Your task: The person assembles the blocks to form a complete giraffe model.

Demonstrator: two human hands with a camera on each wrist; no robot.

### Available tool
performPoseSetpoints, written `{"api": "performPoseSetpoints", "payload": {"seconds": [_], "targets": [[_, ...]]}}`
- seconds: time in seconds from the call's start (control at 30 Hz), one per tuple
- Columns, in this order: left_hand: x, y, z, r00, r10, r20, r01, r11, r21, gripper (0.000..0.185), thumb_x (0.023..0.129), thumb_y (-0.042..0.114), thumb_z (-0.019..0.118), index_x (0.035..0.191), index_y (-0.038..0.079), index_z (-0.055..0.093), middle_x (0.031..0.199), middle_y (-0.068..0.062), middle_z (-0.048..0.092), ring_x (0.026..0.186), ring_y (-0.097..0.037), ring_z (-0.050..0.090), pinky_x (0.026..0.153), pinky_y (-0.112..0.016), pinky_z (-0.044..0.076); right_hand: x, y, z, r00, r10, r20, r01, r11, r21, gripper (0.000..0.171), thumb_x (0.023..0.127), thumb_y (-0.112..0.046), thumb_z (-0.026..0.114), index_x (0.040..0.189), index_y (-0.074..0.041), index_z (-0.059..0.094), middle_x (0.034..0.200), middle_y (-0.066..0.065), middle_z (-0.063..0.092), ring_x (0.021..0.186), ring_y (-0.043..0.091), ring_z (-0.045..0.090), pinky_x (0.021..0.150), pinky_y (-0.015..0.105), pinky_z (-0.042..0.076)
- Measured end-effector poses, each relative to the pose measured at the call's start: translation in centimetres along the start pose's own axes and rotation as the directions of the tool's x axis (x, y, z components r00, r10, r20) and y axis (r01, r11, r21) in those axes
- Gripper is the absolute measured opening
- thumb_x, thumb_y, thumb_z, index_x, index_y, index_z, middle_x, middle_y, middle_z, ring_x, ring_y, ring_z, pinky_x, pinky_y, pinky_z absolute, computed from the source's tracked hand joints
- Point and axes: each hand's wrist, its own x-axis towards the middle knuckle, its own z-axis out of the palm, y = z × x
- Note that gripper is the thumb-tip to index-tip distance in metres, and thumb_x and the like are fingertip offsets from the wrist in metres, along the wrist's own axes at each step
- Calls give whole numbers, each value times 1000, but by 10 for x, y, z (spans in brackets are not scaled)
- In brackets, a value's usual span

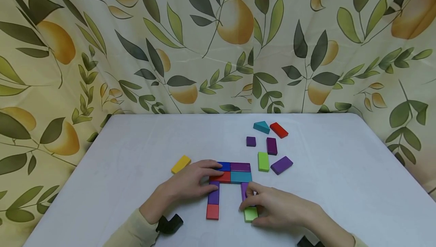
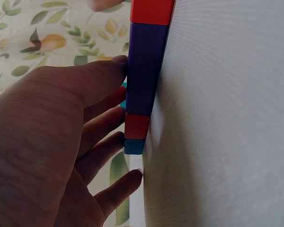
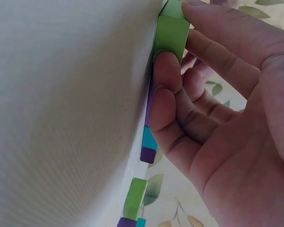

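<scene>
Flat coloured blocks form an arch-like figure on the table. Its top has a blue block (image 1: 224, 166) beside a purple block (image 1: 240, 167), over a red block (image 1: 225, 178) and a teal block (image 1: 241, 177). A violet block (image 1: 213, 198) and a coral-red square block (image 1: 212, 212) make the left leg. My left hand (image 1: 189, 180) rests on the left side, fingers extended over the blue and red blocks, thumb on the violet one. My right hand (image 1: 281, 205) pinches a green block (image 3: 172, 33) at the bottom of the right leg, below a partly covered purple block (image 1: 243, 191).
A yellow block (image 1: 181, 163) lies beyond the left hand. To the figure's upper right are a lime block (image 1: 263, 162), a violet block (image 1: 281, 165), a plum block (image 1: 271, 146), a small purple square (image 1: 251, 141), a teal triangle (image 1: 261, 127) and a red block (image 1: 279, 130).
</scene>
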Motion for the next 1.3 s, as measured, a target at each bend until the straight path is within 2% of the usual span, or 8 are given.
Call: {"api": "performPoseSetpoints", "payload": {"seconds": [0.43, 0.83, 1.3], "targets": [[0, 1, 0, 1000, 6, -1, -6, 1000, 5, 44, 97, 35, 70, 138, 22, 65, 149, 7, 50, 141, -15, 40, 111, -38, 40, 0, 1, 1, 1000, -16, -8, 16, 1000, -15, 29, 91, -28, 77, 119, -32, 71, 107, -15, 48, 89, -1, 53, 76, 19, 50], [-1, -1, 0, 1000, 19, -10, -19, 1000, -1, 43, 97, 33, 69, 138, 21, 65, 148, 6, 51, 140, -16, 41, 111, -39, 40, 2, 2, 1, 1000, 8, 10, -8, 1000, 30, 30, 91, -31, 77, 120, -33, 71, 104, -15, 48, 89, -1, 53, 76, 19, 51], [0, 0, 0, 1000, 1, -2, -1, 1000, 1, 44, 97, 34, 69, 138, 22, 65, 149, 7, 50, 141, -15, 40, 111, -38, 40, 1, 2, 2, 1000, 2, 5, -2, 1000, 20, 30, 91, -31, 77, 120, -33, 71, 102, -16, 48, 88, -1, 53, 74, 19, 49]]}}
